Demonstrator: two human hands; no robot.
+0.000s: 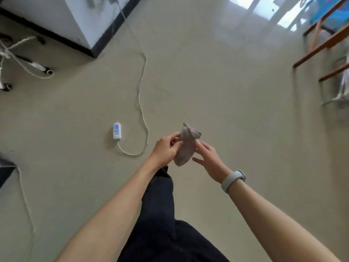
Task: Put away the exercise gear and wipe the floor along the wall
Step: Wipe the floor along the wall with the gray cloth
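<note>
Two bare forearms reach forward over dark trousers. The left hand pinches a small grey cloth with its fingers; the right hand, wearing a grey wristband, touches the cloth with spread fingers. A white cable lies on the beige floor.

cloth: we record a pale greyish-mauve, faintly speckled weave
floor: we log plain beige, glossy, with white window glare at the top
wall: we note white, smudged grey
skirting: we list black
cable: we enter white
power strip: we enter white with a blue panel
wristband: we record light grey
trousers: we log dark navy, near black
shelf rails: we note reddish-brown wood
</note>
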